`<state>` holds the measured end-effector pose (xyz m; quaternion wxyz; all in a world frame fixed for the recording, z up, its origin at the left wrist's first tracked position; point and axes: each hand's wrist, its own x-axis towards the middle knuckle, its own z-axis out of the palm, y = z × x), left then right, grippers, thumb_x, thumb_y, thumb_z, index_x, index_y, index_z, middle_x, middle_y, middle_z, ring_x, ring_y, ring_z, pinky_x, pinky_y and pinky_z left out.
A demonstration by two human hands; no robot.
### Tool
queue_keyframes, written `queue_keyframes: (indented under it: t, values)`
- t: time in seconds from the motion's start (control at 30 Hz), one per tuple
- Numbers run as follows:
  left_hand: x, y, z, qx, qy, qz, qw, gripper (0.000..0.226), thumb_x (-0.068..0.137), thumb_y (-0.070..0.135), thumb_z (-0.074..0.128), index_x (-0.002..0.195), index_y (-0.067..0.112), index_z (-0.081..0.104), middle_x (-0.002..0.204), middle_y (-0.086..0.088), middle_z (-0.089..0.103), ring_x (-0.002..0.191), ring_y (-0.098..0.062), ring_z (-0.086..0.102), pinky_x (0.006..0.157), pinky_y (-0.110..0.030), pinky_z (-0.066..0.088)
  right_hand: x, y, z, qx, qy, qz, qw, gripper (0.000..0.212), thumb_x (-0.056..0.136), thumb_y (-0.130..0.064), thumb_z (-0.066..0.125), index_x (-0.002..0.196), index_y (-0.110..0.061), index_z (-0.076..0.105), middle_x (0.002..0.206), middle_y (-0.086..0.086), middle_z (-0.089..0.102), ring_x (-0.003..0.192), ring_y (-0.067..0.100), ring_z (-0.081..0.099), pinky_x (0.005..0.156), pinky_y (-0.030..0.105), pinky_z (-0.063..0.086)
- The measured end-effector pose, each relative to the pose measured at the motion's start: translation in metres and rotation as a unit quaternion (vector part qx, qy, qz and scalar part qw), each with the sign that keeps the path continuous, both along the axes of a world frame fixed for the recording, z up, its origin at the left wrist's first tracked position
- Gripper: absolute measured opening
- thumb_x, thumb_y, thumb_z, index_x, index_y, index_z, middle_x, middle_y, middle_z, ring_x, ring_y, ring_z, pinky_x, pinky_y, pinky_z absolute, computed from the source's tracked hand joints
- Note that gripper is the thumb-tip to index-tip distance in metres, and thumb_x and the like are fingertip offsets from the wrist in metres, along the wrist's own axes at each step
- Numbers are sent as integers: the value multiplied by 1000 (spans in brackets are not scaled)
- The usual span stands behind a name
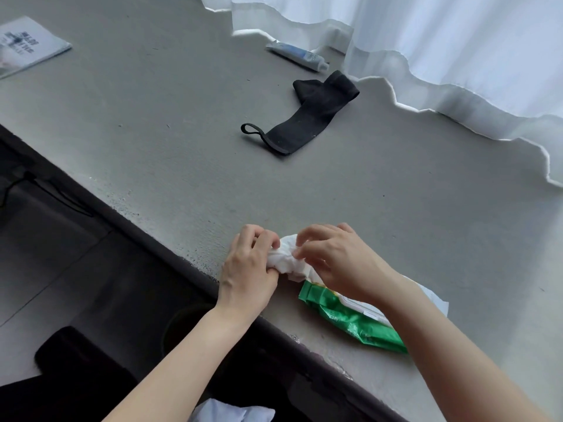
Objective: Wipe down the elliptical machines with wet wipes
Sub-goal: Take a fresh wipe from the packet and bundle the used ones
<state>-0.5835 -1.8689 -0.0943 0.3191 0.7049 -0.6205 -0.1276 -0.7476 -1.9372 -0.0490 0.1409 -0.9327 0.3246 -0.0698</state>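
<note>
A crumpled white wet wipe (pixel 288 258) is held between both hands just above the grey ledge (pixel 182 141). My left hand (pixel 248 269) grips its left side with curled fingers. My right hand (pixel 336 258) pinches its right side with the fingertips. A green pack of wet wipes (pixel 350 322) lies on the ledge under my right wrist, its white lid partly hidden by my forearm. No elliptical machine is in view.
A black strap with a loop (pixel 304 117) lies in the middle of the ledge. A toothpaste tube (pixel 298 56) lies near the white curtain (pixel 441 56) at the back. A booklet (pixel 27 45) sits far left. The ledge's dark edge drops to the floor (pixel 61 245) on the left.
</note>
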Motion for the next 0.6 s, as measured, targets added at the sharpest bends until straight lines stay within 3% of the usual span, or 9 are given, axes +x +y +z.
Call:
queue_keyframes:
  t: [0.1, 0.17, 0.23, 0.3, 0.37, 0.47, 0.53, 0.6]
  values:
    - [-3, 7, 6, 65, 42, -26, 997, 42, 68, 7, 82, 105, 13, 63, 107, 3, 42, 91, -21, 49, 69, -37, 49, 10, 3, -7, -24, -3, -47, 999, 9, 64, -14, 63, 66, -23, 64, 75, -5, 65, 54, 21, 59, 61, 32, 41]
    - [-2, 18, 10, 103, 85, -54, 990, 53, 74, 10, 80, 122, 19, 59, 114, 9, 35, 104, -16, 48, 86, -25, 46, 14, 5, -11, -39, -6, -72, 997, 8, 62, -13, 61, 63, -21, 63, 67, -5, 63, 49, 23, 57, 59, 32, 45]
    - [5, 27, 14, 124, 141, -72, 979, 60, 79, 1, 73, 131, 25, 54, 118, 14, 36, 108, -9, 52, 90, -11, 42, 16, 7, -12, -35, -16, -80, 996, 11, 63, -12, 56, 63, -18, 65, 64, -3, 63, 48, 25, 57, 59, 32, 48]
    - [15, 30, 17, 119, 182, -101, 971, 63, 83, -13, 58, 132, 28, 55, 121, 19, 40, 111, -3, 55, 96, -15, 46, 14, 9, -11, -43, -13, -85, 995, 26, 65, -15, 42, 67, -18, 67, 65, -4, 65, 52, 23, 60, 68, 34, 52]
    - [27, 23, 19, 101, 152, -143, 973, 65, 83, -18, 50, 130, 27, 59, 119, 20, 46, 111, -2, 55, 93, -23, 50, 8, 13, -12, -55, 1, -80, 995, 39, 66, -19, 32, 72, -21, 70, 73, -7, 69, 58, 19, 63, 78, 35, 53]
    - [41, 3, 23, 98, 77, -200, 972, 64, 78, -16, 51, 124, 26, 65, 115, 14, 58, 95, -2, 62, 80, -25, 52, -2, 17, -16, -57, 9, -75, 996, 40, 64, -9, 42, 82, -24, 74, 90, -11, 73, 66, 16, 67, 78, 38, 52]
    - [42, -9, 26, 71, 14, -232, 970, 53, 71, -3, 53, 114, 24, 70, 106, 10, 64, 77, -5, 63, 68, -29, 53, -6, 19, -16, -68, 3, -75, 995, 44, 62, -7, 46, 86, -27, 75, 95, -13, 73, 67, 14, 67, 74, 38, 51]
    - [41, -18, 24, 54, -40, -248, 966, 39, 69, 9, 59, 103, 24, 72, 99, 9, 64, 73, -13, 63, 59, -29, 49, -8, 20, -12, -67, -6, -74, 995, 48, 68, -10, 36, 87, -30, 76, 96, -15, 73, 66, 14, 67, 72, 36, 47]
